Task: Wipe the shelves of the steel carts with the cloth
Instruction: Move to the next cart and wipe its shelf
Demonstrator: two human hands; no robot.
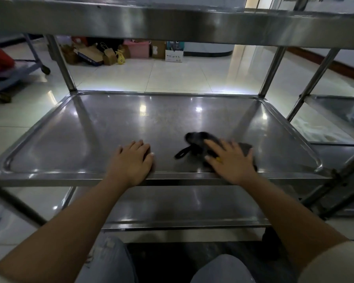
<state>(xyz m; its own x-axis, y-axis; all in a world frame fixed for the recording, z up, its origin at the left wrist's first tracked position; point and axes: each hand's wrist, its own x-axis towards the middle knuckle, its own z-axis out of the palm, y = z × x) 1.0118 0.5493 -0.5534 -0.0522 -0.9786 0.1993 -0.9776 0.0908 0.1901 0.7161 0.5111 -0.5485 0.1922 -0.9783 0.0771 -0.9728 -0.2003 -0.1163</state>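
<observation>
Pressing my right hand point(231, 161) flat, fingers spread, on the dark cloth point(202, 145) at the near right of the middle shelf point(110, 127); my left hand point(132, 161) rests beside it, fingers together, holding nothing.

Dark grey cloth point(211, 144) on silver steel shelf point(131, 119) — pink bin point(136, 49), yellow bottle point(120, 57) beyond.

Both bare forearms reached forward, side by side. The left hand point(132, 160) lay flat, fingers together. The right hand point(231, 160) pressed down, fingers spread.
</observation>
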